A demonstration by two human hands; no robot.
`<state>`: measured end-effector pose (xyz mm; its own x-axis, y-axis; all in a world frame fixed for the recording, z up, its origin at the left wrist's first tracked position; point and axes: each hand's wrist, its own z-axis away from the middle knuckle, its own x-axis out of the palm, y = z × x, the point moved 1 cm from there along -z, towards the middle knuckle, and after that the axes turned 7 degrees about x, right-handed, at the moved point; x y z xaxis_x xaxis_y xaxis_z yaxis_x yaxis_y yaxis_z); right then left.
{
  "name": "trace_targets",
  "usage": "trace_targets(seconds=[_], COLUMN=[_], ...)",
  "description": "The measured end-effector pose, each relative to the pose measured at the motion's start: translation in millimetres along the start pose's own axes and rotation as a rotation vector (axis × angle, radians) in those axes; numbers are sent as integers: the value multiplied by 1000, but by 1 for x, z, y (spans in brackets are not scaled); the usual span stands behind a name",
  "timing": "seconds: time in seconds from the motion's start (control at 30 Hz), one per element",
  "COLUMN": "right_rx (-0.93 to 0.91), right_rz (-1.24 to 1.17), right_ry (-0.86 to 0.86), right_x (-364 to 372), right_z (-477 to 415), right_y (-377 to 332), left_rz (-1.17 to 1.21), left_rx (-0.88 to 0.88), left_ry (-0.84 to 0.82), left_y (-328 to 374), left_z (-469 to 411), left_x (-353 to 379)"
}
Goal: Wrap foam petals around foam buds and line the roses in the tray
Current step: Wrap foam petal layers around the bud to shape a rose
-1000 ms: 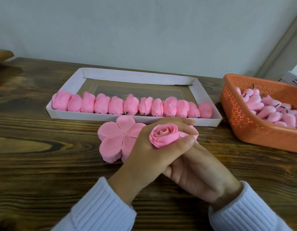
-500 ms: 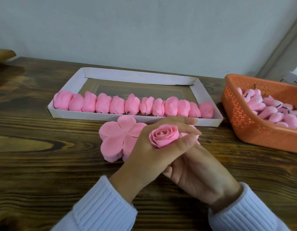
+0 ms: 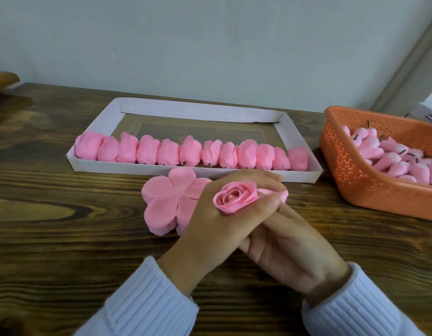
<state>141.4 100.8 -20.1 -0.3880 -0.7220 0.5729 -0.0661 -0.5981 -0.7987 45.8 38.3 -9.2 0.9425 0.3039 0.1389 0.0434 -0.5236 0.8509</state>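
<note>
Presently: left hand, fingers curled round one finished rose, held over the table before the tray. Right hand tucked beneath the left; fingertips hidden, grip not determinable. Tray: twelve lined roses, one row. Petal stack: one, five-lobed, beside the left hand. Basket: one; buds heaped, uncountable.

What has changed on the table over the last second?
Nothing visibly changed. The left hand still holds the rose, and the right hand stays tucked under it, fingertips hidden. The row of roses in the tray, the flat petal piece and the basket of buds lie as before.
</note>
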Motion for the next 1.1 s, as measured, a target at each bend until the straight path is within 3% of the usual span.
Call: trace_targets(seconds=[0.23,0.33,0.63,0.87,1.1], right_rx=[13,56,-136,68,-91], right_rz=[-35,-4,37,85,36], right_ry=[-115,-65,-46,42,-44], right_x=[0,-1,0,-3,-1], right_z=[-1,-3,1,-2,1], right_y=[1,3,0,2,1], left_rz=[-64,-67,-66,14,-45], left_rx=[19,-29,33,-85,3], left_ry=[5,-25,14,36,8], left_y=[2,2,2,-1,2], left_z=[1,1,0,1,0], left_x=[1,1,4,0,1])
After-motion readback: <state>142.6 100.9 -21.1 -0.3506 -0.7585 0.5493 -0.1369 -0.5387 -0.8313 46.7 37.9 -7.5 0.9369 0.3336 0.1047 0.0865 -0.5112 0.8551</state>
